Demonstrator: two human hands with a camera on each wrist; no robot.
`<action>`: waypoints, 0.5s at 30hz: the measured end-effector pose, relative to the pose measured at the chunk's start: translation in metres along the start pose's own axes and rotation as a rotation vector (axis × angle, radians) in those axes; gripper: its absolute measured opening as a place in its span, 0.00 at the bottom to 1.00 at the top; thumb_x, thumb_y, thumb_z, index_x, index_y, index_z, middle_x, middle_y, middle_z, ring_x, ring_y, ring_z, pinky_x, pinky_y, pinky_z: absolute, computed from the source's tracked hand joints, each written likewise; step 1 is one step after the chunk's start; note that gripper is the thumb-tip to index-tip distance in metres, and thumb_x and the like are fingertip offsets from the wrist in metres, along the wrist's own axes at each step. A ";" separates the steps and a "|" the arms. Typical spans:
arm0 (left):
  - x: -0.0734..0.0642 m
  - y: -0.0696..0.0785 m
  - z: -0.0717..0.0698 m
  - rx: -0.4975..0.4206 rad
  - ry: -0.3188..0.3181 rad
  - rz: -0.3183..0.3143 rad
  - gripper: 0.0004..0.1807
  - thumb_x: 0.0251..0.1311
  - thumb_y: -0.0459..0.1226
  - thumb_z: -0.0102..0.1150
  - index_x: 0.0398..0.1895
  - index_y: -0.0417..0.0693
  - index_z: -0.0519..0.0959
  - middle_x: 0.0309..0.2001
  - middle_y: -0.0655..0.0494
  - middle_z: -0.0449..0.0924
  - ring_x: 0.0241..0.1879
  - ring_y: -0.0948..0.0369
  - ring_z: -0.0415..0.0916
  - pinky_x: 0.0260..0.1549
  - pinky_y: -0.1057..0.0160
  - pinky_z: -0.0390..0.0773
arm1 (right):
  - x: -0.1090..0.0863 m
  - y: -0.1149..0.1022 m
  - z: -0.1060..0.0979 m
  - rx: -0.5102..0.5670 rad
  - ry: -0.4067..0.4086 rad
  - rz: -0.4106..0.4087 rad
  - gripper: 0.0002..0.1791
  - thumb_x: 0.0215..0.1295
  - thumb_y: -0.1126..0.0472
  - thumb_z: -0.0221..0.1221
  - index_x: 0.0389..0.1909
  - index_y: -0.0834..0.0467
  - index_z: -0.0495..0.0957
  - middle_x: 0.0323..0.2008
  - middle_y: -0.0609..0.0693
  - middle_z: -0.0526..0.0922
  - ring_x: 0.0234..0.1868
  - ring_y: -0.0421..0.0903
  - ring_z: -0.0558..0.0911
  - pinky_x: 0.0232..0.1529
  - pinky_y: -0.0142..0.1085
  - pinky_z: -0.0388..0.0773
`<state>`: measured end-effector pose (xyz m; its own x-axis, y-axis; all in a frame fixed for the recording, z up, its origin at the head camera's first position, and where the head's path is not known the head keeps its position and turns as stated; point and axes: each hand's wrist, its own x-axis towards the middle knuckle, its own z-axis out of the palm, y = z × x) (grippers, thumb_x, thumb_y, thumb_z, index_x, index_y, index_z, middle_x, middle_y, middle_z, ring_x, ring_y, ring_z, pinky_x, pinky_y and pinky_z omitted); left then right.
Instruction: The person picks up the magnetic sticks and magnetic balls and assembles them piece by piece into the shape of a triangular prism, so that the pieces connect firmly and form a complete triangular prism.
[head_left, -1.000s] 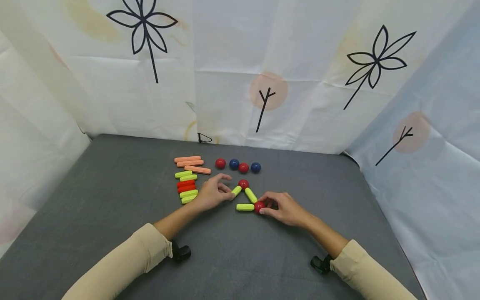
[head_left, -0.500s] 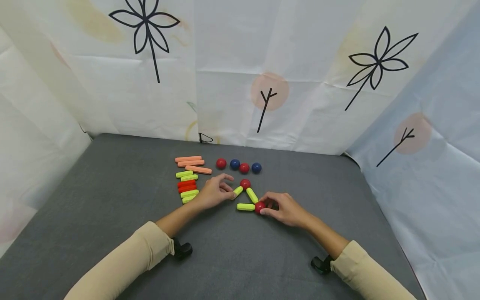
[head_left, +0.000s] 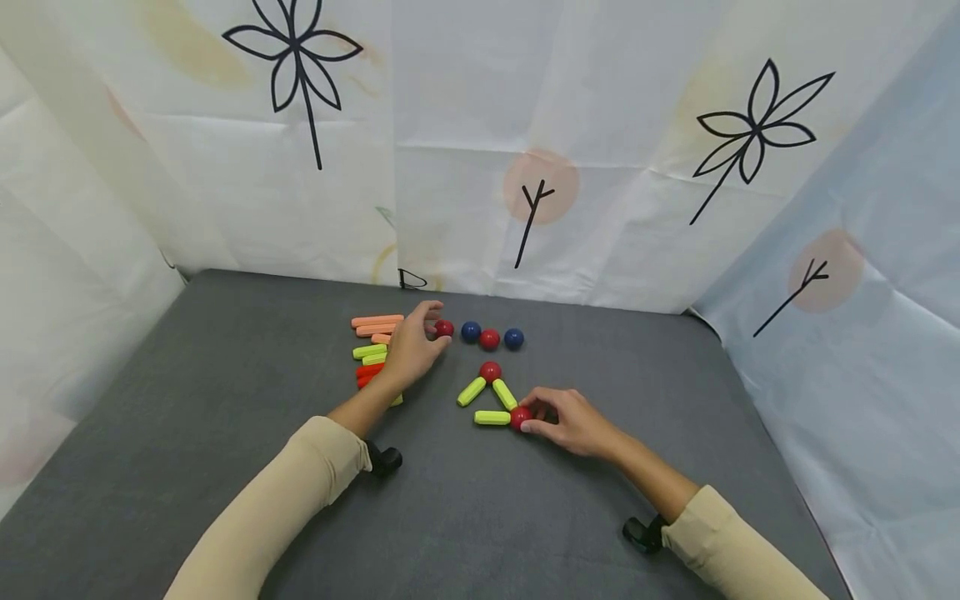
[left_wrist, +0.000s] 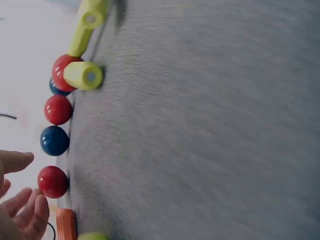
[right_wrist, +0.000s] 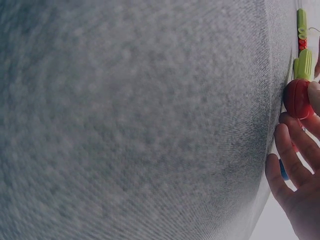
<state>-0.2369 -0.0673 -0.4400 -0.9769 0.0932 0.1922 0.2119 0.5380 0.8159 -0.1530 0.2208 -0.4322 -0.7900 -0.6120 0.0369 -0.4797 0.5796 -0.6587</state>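
Observation:
My left hand (head_left: 411,348) reaches over the rods at the left, its thumb and fingers spread around the leftmost red ball (head_left: 445,328). In the left wrist view a gap shows between the thumb and this red ball (left_wrist: 53,181); whether a fingertip touches it I cannot tell. My right hand (head_left: 576,423) pinches another red ball (head_left: 519,418) between thumb and fingers. To that ball join two yellow-green rods, one lying flat (head_left: 492,417) and one slanting (head_left: 505,394) up to a third red ball (head_left: 491,372). Another yellow-green rod (head_left: 471,392) slants down-left from the top ball.
A blue ball (head_left: 471,332), a red ball (head_left: 490,339) and another blue ball (head_left: 513,338) continue the back row. Orange rods (head_left: 377,321), yellow-green rods (head_left: 370,352) and red rods (head_left: 368,371) are stacked at left, partly hidden by my left arm. Printed cloth (head_left: 465,100) hangs behind the grey table (head_left: 570,533).
My left hand has left the slanting yellow-green rod and moved up and left to the leftmost red ball. My right hand stays at its red ball.

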 end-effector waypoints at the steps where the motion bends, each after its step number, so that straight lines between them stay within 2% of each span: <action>1: 0.002 0.000 0.000 0.011 0.007 -0.021 0.32 0.58 0.32 0.70 0.66 0.42 0.70 0.58 0.43 0.79 0.51 0.49 0.79 0.50 0.47 0.76 | 0.000 0.000 0.000 0.002 -0.001 0.001 0.15 0.66 0.54 0.66 0.49 0.58 0.81 0.38 0.45 0.84 0.36 0.38 0.79 0.38 0.34 0.78; 3: 0.006 -0.001 0.002 0.034 0.010 -0.060 0.34 0.58 0.34 0.70 0.68 0.43 0.70 0.59 0.42 0.78 0.52 0.49 0.79 0.49 0.47 0.76 | 0.000 0.000 0.000 0.006 -0.001 0.003 0.15 0.66 0.54 0.65 0.49 0.58 0.81 0.39 0.45 0.84 0.37 0.38 0.80 0.38 0.34 0.78; 6: 0.010 -0.002 0.003 0.081 -0.001 -0.081 0.35 0.58 0.35 0.71 0.69 0.44 0.69 0.58 0.43 0.79 0.53 0.49 0.79 0.49 0.47 0.76 | 0.000 0.000 0.001 0.008 -0.001 0.003 0.15 0.66 0.54 0.65 0.48 0.58 0.81 0.39 0.45 0.85 0.37 0.38 0.80 0.37 0.34 0.77; 10: 0.014 -0.004 0.006 0.133 -0.015 -0.066 0.32 0.58 0.35 0.70 0.67 0.45 0.72 0.55 0.46 0.81 0.52 0.50 0.79 0.48 0.48 0.76 | 0.000 0.000 0.000 0.011 -0.003 0.004 0.14 0.66 0.54 0.65 0.48 0.58 0.81 0.38 0.45 0.84 0.36 0.38 0.80 0.36 0.33 0.77; 15: 0.015 -0.005 0.007 0.178 -0.008 -0.034 0.27 0.58 0.35 0.71 0.62 0.46 0.76 0.51 0.49 0.84 0.45 0.52 0.81 0.42 0.51 0.77 | 0.001 0.000 0.000 0.015 -0.002 0.001 0.14 0.67 0.54 0.65 0.48 0.58 0.81 0.39 0.45 0.85 0.36 0.38 0.80 0.36 0.34 0.77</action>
<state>-0.2531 -0.0623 -0.4448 -0.9837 0.0786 0.1616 0.1714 0.6810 0.7119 -0.1538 0.2203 -0.4326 -0.7896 -0.6126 0.0342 -0.4732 0.5724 -0.6697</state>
